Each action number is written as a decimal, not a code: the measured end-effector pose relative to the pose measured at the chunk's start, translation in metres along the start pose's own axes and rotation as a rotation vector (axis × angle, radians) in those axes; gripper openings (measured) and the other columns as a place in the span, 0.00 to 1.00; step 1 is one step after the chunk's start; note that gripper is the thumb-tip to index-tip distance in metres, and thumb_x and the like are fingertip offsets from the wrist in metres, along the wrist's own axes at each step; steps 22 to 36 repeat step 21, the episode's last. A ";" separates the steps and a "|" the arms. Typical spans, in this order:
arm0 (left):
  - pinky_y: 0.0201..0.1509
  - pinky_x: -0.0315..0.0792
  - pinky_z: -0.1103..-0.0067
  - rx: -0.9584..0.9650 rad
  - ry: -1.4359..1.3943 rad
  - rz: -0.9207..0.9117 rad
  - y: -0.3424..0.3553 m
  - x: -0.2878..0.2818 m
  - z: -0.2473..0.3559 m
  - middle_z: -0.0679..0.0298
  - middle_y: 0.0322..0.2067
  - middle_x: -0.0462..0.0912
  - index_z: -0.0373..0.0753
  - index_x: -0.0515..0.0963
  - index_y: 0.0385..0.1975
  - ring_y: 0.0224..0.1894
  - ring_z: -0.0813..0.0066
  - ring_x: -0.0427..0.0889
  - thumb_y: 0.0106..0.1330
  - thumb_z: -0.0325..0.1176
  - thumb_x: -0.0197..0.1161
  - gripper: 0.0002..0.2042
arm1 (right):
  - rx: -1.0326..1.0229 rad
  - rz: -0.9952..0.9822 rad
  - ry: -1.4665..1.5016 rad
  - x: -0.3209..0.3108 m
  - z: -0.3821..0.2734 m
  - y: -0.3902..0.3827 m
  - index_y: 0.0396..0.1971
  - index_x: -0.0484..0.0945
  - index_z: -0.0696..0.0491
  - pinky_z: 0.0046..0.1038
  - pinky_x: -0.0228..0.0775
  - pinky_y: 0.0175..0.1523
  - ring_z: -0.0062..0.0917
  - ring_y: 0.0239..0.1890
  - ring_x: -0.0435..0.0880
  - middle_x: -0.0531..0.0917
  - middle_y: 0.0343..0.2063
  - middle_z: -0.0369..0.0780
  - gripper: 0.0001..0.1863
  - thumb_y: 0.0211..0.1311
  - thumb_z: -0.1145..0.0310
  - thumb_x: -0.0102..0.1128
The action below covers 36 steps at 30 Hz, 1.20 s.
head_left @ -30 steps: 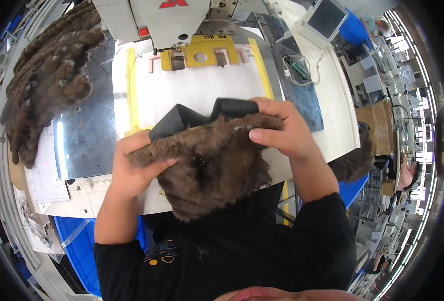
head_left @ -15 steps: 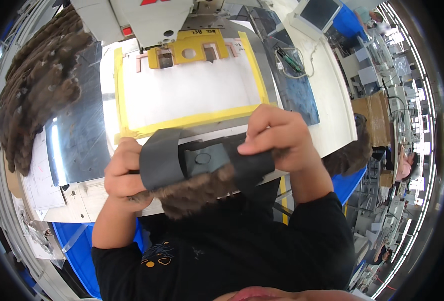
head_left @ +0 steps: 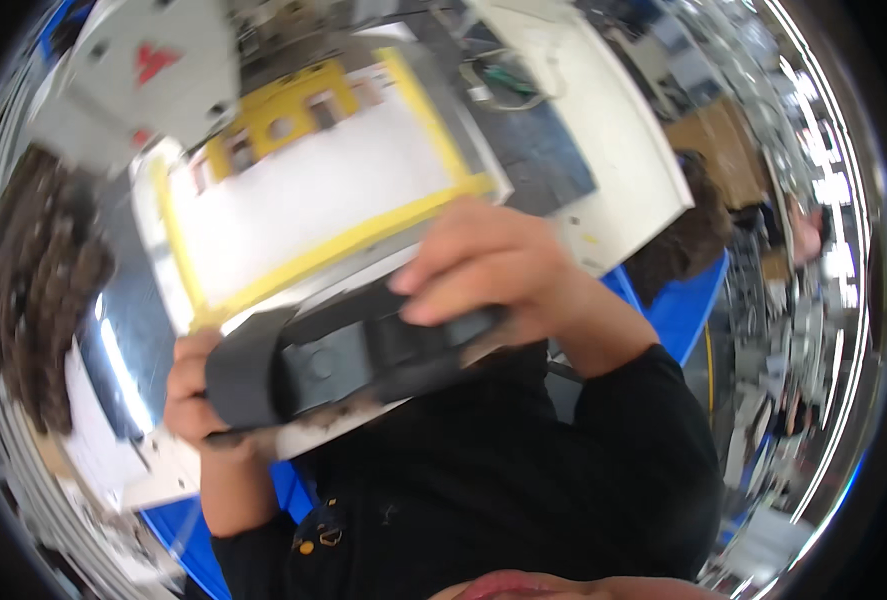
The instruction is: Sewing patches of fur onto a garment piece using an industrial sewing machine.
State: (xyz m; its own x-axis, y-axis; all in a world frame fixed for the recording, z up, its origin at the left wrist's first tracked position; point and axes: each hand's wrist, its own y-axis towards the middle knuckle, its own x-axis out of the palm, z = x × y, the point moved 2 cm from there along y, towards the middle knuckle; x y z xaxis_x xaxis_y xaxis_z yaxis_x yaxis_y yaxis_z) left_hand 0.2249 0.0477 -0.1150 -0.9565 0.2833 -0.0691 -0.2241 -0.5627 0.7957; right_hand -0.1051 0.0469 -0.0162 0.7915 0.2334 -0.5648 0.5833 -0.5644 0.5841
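Note:
Both my hands hold a black fur-backed piece [head_left: 325, 372] near my body, in front of the machine table. Its face is dark grey and smooth, with a round outline on the grey middle panel; a little brown fur shows along its lower edge. My left hand [head_left: 191, 392] grips the left end, where a wide black flap curls over. Across the top of the right part lies my right hand [head_left: 493, 265], its thumb and fingers pinching the black material. The picture is smeared by motion, and the underside of the piece is hidden.
Beyond the piece lies a white sheet [head_left: 323, 205] bordered with yellow tape, with a yellow cut-out template [head_left: 285, 125] under a white machine head [head_left: 133, 85]. Brown fur pieces [head_left: 43, 280] are heaped at left. More brown fur [head_left: 668, 240] sits in a blue bin [head_left: 701, 310] at right.
The whole view has turned and shifted. The piece is now tilted, its left end lower. My right hand has moved inward along it, and less brown fur shows below.

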 end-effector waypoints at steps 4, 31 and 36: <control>0.43 0.76 0.66 -0.241 0.343 0.132 -0.022 -0.010 0.005 0.56 0.42 0.82 0.38 0.77 0.46 0.42 0.58 0.80 0.62 0.44 0.76 0.21 | 0.098 0.065 0.072 0.033 0.017 -0.012 0.55 0.86 0.46 0.37 0.77 0.53 0.39 0.48 0.86 0.88 0.47 0.38 0.25 0.55 0.71 0.76; 0.40 0.77 0.87 -1.016 0.204 0.191 -0.001 0.028 -0.010 0.69 0.42 0.75 0.42 0.76 0.50 0.36 0.82 0.70 0.74 0.35 0.61 0.09 | 0.682 1.015 -0.092 -0.178 -0.057 -0.139 0.57 0.82 0.59 0.31 0.76 0.63 0.27 0.57 0.84 0.87 0.53 0.46 0.17 0.71 0.79 0.58; 0.40 0.77 0.87 -1.016 0.204 0.191 -0.001 0.028 -0.010 0.69 0.42 0.75 0.42 0.76 0.50 0.36 0.82 0.70 0.74 0.35 0.61 0.09 | 0.682 1.015 -0.092 -0.178 -0.057 -0.139 0.57 0.82 0.59 0.31 0.76 0.63 0.27 0.57 0.84 0.87 0.53 0.46 0.17 0.71 0.79 0.58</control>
